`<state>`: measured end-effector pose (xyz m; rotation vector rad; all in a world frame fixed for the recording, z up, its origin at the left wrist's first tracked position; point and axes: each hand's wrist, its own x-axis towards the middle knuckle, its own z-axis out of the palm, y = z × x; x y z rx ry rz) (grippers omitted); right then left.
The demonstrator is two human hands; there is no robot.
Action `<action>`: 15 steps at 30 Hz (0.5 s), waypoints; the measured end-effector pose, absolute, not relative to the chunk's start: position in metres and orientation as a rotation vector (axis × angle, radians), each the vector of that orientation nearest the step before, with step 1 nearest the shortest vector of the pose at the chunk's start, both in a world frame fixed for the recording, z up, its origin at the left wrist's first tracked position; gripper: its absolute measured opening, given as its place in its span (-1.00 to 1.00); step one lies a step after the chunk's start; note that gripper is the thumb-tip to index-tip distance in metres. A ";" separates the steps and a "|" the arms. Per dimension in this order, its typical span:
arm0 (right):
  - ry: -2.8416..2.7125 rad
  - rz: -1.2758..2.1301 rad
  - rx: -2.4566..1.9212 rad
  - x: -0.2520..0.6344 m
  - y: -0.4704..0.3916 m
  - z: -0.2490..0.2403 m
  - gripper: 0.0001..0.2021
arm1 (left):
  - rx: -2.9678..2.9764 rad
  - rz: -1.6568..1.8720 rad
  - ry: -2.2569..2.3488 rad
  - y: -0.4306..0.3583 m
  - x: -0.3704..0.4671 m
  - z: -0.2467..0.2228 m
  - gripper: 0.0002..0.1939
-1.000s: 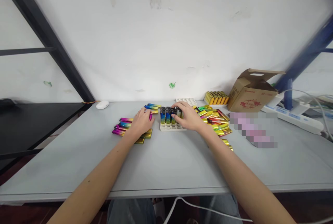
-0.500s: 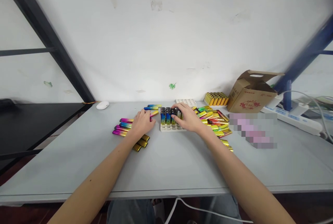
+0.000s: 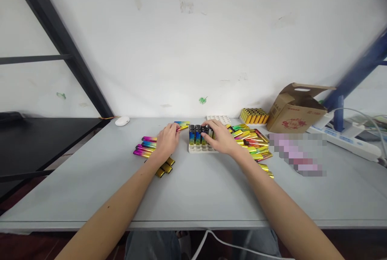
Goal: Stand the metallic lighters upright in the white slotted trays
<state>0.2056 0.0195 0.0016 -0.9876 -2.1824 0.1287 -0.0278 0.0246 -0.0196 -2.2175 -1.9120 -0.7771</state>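
Observation:
My left hand [image 3: 167,141] is closed around a shiny yellow-and-pink metallic case [image 3: 182,127] about the size of a lighter, its tip pointing toward the tray. My right hand [image 3: 221,137] curls over the white hole tray [image 3: 199,149], thumb and fingers closed at the black-topped cases standing in it. Several upright blue-and-yellow cases [image 3: 195,135] with black tops fill its left part; the fingers hide those farther right. Left of the tray, pink, blue and gold cases [image 3: 142,153] lie beside and under my left hand. Behind it are blue-and-yellow cases [image 3: 183,123].
Right of my right hand spreads a heap of yellow, green and red shiny cases [image 3: 254,143]. Toward the wall stand another white hole tray [image 3: 218,119], a tray of gold pieces [image 3: 254,116], an open cardboard box [image 3: 298,111] and a white power strip [image 3: 347,143].
My left hand has shifted slightly toward the back with the yellow-and-pink case, which now tilts up closer to the tray. My right hand stays at the tray; the view has turned slightly.

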 end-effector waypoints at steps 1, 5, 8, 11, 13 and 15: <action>-2.173 0.115 -0.988 0.205 0.019 0.002 -0.74 | -2.182 -0.881 -1.877 0.024 -0.027 -0.018 -0.81; -2.080 0.036 -0.979 0.203 0.017 0.003 -0.67 | -2.047 -1.334 -1.564 0.021 -0.023 -0.009 -0.79; -2.009 -0.008 -0.939 0.200 0.014 0.006 -0.62 | -2.045 -1.517 -1.280 0.016 -0.018 -0.006 -0.79; -1.970 -0.042 -0.857 0.196 0.010 0.008 -0.55 | -2.075 -1.544 -1.065 0.011 -0.012 -0.006 -0.74; -1.958 -0.066 -0.787 0.194 0.009 0.010 -0.53 | -2.110 -1.520 -0.974 0.009 -0.008 -0.007 -0.70; -1.949 -0.089 -0.726 0.193 0.008 0.010 -0.53 | -2.145 -1.498 -0.932 0.007 -0.005 -0.009 -0.69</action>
